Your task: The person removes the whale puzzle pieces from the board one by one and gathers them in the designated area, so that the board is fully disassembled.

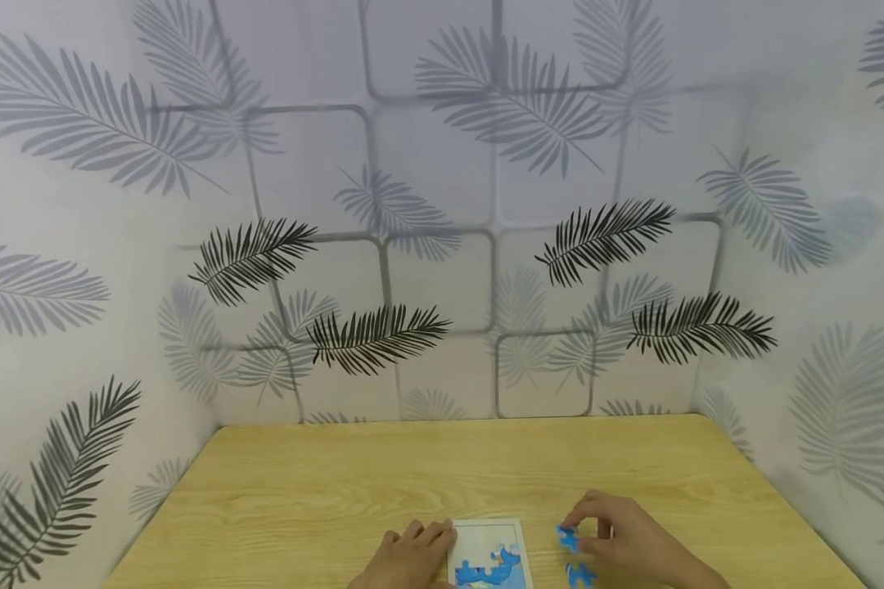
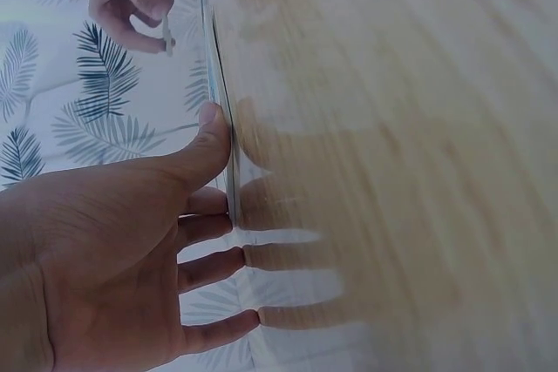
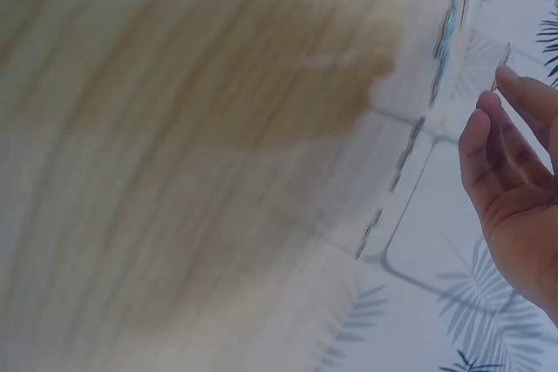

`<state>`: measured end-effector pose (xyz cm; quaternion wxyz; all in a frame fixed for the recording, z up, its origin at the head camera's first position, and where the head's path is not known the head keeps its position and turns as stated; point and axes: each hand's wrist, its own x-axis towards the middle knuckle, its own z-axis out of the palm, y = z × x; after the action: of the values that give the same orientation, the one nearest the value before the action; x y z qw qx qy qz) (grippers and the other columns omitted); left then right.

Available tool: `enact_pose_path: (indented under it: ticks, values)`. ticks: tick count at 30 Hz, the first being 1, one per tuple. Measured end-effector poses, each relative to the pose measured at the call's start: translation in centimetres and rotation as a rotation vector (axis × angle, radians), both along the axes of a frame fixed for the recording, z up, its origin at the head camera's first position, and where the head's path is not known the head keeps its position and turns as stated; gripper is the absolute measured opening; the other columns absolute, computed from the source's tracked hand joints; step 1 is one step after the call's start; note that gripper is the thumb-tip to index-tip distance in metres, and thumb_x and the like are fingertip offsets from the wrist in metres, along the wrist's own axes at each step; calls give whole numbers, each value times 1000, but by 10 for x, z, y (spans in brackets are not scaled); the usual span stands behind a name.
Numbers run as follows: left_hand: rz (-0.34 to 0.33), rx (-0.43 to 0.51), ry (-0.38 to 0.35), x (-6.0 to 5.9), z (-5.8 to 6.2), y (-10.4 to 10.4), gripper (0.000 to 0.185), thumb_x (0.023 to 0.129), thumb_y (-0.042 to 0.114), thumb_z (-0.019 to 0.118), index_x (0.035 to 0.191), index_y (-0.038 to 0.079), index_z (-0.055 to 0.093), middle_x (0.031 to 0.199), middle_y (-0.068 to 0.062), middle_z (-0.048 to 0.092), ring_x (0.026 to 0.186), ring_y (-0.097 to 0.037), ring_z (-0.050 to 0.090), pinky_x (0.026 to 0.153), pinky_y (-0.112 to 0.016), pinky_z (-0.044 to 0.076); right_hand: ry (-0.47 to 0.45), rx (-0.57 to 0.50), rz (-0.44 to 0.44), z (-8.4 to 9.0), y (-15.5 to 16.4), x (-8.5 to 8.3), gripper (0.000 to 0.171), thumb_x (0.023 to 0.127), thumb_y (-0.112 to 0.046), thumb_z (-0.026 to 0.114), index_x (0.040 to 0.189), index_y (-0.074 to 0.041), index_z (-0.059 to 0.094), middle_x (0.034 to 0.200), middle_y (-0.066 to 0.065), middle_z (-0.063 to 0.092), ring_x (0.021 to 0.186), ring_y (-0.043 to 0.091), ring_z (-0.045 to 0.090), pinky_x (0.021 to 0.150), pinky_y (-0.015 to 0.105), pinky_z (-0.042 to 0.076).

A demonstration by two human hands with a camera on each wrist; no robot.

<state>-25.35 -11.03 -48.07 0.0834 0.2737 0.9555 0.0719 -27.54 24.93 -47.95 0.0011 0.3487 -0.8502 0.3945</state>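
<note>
Blue puzzle piece (image 1: 568, 538) sits pinched between the fingertips of the right hand (image 1: 622, 540), lifted just off the desk (image 1: 324, 491) to the right of the puzzle board (image 1: 490, 556). The right wrist view shows the same piece edge-on as a thin sliver (image 3: 499, 69) at the tips of the curled fingers (image 3: 488, 141), so the grip there is narrow and closed on the piece. A second loose blue piece (image 1: 579, 576) lies flat on the desk just below the right hand, near the frame's bottom edge.

The puzzle board is a pale rectangular tray at the near edge of the desk, partly filled along its lower part with joined blue pieces (image 1: 489, 566); its upper part is bare. The left hand (image 1: 408, 556) rests beside the board's left edge with its fingers straight and spread, the fingertips touching the rim. From the left wrist view the thumb (image 2: 207, 141) and the fingers (image 2: 209, 226) press against the thin edge of the board (image 2: 218, 93); this grip is wide and holds nothing.

The desk is light wood grain, set in a corner of white walls (image 1: 442, 204) printed with grey and black palm leaves.
</note>
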Motion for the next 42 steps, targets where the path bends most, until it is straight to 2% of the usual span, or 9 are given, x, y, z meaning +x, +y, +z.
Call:
enact_pose_path:
  ticks: [5,7,12,19,23,26,31,36,42]
  values:
    - [50,22,-44,1,-1,3,116,57,94,52,151,27,35,154,8,35,140,-27,36,106,-60,34,-207,-27,-23,-5,27,9,20,95,-19,64,112,-12,69,105,9,63,67,4,54,58,26,52]
    - [53,22,-42,2,-1,2,117,57,95,52,151,28,35,154,8,35,140,-27,36,106,-61,34,-320,-120,38,-10,37,12,22,98,-13,58,117,-4,64,104,15,60,65,3,54,57,28,53]
    - [27,26,-31,-1,-1,-1,118,57,94,55,151,26,35,153,7,36,136,-25,38,102,-60,37,-424,-220,147,-15,55,18,22,99,-1,51,120,4,57,89,15,60,60,0,56,54,30,55]
    - [-66,47,60,-3,2,-7,101,72,77,63,150,17,38,149,4,41,126,-23,43,87,-49,45,-461,-180,121,-8,61,23,22,97,-5,57,118,2,57,78,2,59,61,0,55,56,27,53]
    - [-28,38,23,-3,2,-5,109,66,84,60,150,20,37,149,5,41,127,-23,43,92,-54,43,-499,-274,215,-16,61,22,23,95,6,53,119,8,53,67,12,44,59,2,48,58,26,52]
    - [2,20,-3,-4,1,-2,116,59,91,57,151,23,37,149,6,41,128,-23,43,96,-58,41,-445,-294,277,-21,60,20,23,94,11,50,117,9,55,74,23,39,61,3,45,58,27,52]
    - [-2,7,33,-4,-2,-1,117,58,93,54,150,23,38,148,7,42,127,-22,44,95,-55,43,-325,-199,225,-19,58,18,18,94,3,57,112,2,62,84,24,46,67,-1,48,59,28,52]
    - [2,-3,58,-4,-2,-1,117,57,94,53,150,23,38,148,8,42,127,-21,44,94,-53,43,-351,-157,139,-16,55,18,19,95,-5,60,113,-1,63,90,20,51,73,2,52,65,28,53]
    - [51,-1,15,-1,-5,2,120,54,98,48,149,26,40,149,7,42,132,-26,43,100,-60,39,-419,-221,124,-14,39,19,23,99,-2,52,120,2,60,109,26,54,74,10,57,63,33,56]
